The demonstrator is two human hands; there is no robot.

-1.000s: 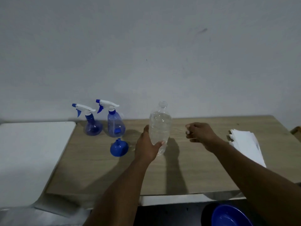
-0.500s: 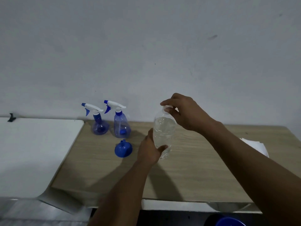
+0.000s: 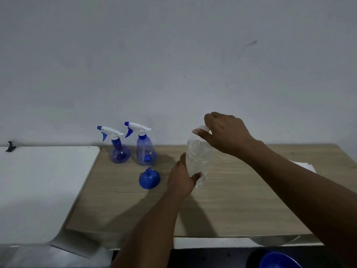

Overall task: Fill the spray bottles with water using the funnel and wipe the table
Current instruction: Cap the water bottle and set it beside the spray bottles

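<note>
- The left hand [image 3: 181, 180] is wrapped around the lower body of a clear water bottle [image 3: 198, 159], which stands upright near the middle of the desk [image 3: 241, 200], its base on or just above the top; contact is hard to tell.
- The right hand [image 3: 226, 132] comes in from the right and is pinched over the bottle's cap [image 3: 201, 128], fingers curled around it from above.
- The bottle's long axis runs straight up, so the cap sits directly over the lower hand. By my reading, that is the relation the coming twist depends on: one hand bracing low, the other turning high on the same line.
- Two blue spray bottles [image 3: 133, 146] stand side by side at the far left of the desk, against the wall, trigger heads on. They lie left of both hands, and the left hand is the nearer one.
- A blue funnel [image 3: 149, 179] rests mouth down, spout up, just nearer than the spray bottles and just left of the left hand, apart from it.
- White paper [image 3: 307, 165] shows at the right edge of the desk, mostly hidden behind the right forearm.
- Judging from this, the step in hand is opening the water bottle; filling has not begun.
</note>
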